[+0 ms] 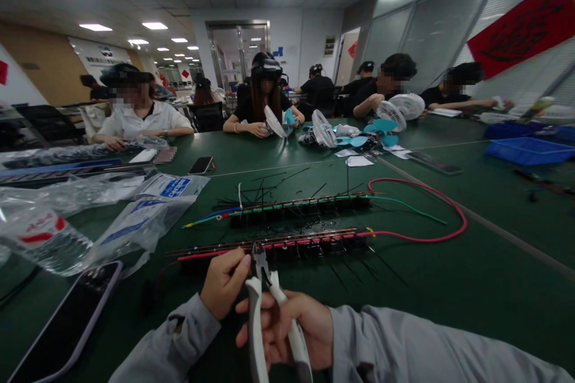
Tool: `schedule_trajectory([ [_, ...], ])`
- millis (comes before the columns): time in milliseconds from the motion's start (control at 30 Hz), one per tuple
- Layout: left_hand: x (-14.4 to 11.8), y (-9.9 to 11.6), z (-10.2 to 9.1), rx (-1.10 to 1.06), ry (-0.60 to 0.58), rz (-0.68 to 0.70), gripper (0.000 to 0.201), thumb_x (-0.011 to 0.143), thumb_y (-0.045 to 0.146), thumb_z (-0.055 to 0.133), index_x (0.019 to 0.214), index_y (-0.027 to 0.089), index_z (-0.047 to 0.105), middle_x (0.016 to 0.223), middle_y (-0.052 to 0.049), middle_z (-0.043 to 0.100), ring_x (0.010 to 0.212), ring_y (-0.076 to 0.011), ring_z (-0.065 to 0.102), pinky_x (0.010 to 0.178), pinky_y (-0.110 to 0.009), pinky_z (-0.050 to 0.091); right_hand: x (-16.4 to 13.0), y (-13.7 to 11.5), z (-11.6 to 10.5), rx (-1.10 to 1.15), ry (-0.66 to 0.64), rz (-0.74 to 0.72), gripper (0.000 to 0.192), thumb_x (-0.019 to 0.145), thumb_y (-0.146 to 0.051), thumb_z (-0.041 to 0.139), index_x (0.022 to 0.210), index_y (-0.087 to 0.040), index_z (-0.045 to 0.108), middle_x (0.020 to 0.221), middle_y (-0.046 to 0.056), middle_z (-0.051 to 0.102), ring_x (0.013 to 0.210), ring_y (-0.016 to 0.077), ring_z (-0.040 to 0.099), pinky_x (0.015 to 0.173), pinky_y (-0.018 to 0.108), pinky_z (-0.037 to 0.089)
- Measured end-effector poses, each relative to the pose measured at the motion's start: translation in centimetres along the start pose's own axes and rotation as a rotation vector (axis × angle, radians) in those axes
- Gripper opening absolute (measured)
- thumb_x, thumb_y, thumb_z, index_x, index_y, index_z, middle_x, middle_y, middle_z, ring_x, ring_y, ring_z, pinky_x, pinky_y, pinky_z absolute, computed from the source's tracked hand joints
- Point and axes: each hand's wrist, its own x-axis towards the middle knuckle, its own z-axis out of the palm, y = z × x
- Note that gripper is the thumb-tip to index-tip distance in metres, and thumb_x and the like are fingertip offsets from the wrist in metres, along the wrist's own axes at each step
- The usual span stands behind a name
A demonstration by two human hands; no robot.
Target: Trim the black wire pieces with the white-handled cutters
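My right hand [291,323] grips a pair of diagonal cutters [260,260] with white and grey handles spread apart. The cutter jaws are at the near wire harness [314,243], a long black strip with a red cable along it. Closed against that harness, just left of the jaws, is my left hand [226,281]; what its fingers pinch is hidden. Black cable tie tails stick out from the strip. Beyond it lies a second wire harness [296,206] with green, blue and yellow wire ends and a white tie standing up. A thick red cable [465,221] loops away to the right.
A phone [67,323] and a water bottle [45,236] lie at left, beside plastic bags [144,209]. Another phone [202,165] is farther off. Fan parts [359,134] and a blue tray [530,151] occupy the far right. Several people sit around the green table [449,287].
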Motion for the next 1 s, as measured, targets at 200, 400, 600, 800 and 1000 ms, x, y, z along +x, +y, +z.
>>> schedule_trajectory([
  [200, -0.26, 0.67, -0.01, -0.143, -0.065, -0.04, 0.017, 0.087, 0.023, 0.04, 0.092, 0.016, 0.055, 0.056, 0.005, 0.047, 0.049, -0.0095, 0.043, 0.049, -0.02, 0.033, 0.08, -0.08, -0.16, 0.015, -0.007, 0.012, 0.059, 0.055, -0.006, 0.046, 0.113, -0.013, 0.053, 0.101, 0.01, 0.063, 0.072, 0.01, 0.057, 0.074, 0.029, 0.039],
  [400, -0.15, 0.58, -0.04, -0.112, -0.042, -0.029, 0.019, 0.087, 0.023, 0.041, 0.088, 0.015, 0.058, 0.055, 0.005, 0.045, 0.048, -0.0089, 0.041, 0.048, -0.02, 0.031, 0.08, -0.12, -0.11, 0.003, -0.01, 0.015, 0.059, 0.055, -0.006, 0.047, 0.113, -0.014, 0.053, 0.101, 0.009, 0.063, 0.071, 0.0096, 0.057, 0.074, 0.028, 0.039],
  [600, 0.01, 0.48, -0.01, -0.07, -0.009, -0.024, 0.023, 0.089, 0.027, 0.041, 0.085, 0.015, 0.06, 0.062, 0.002, 0.051, 0.053, -0.0097, 0.045, 0.052, -0.02, 0.035, 0.14, -0.01, -0.27, 0.018, -0.004, 0.004, 0.06, 0.055, -0.007, 0.046, 0.114, -0.013, 0.053, 0.102, 0.011, 0.063, 0.072, 0.0104, 0.058, 0.072, 0.027, 0.039],
  [800, -0.13, 0.21, 0.02, -0.019, -0.041, -0.012, 0.024, 0.089, 0.028, 0.04, 0.09, 0.016, 0.06, 0.058, 0.003, 0.052, 0.049, -0.0093, 0.044, 0.049, -0.02, 0.033, 0.13, -0.04, -0.25, -0.01, -0.018, 0.0, 0.061, 0.055, -0.006, 0.047, 0.115, -0.014, 0.051, 0.102, 0.01, 0.063, 0.07, 0.0097, 0.057, 0.073, 0.029, 0.04],
  [1000, -0.08, 0.24, 0.11, -0.005, -0.03, -0.003, 0.022, 0.088, 0.026, 0.041, 0.088, 0.016, 0.061, 0.058, 0.003, 0.053, 0.048, -0.0092, 0.045, 0.049, -0.02, 0.033, 0.05, -0.12, -0.27, -0.008, -0.028, 0.006, 0.061, 0.056, -0.007, 0.044, 0.116, -0.014, 0.051, 0.103, 0.01, 0.062, 0.071, 0.0104, 0.058, 0.072, 0.028, 0.04],
])
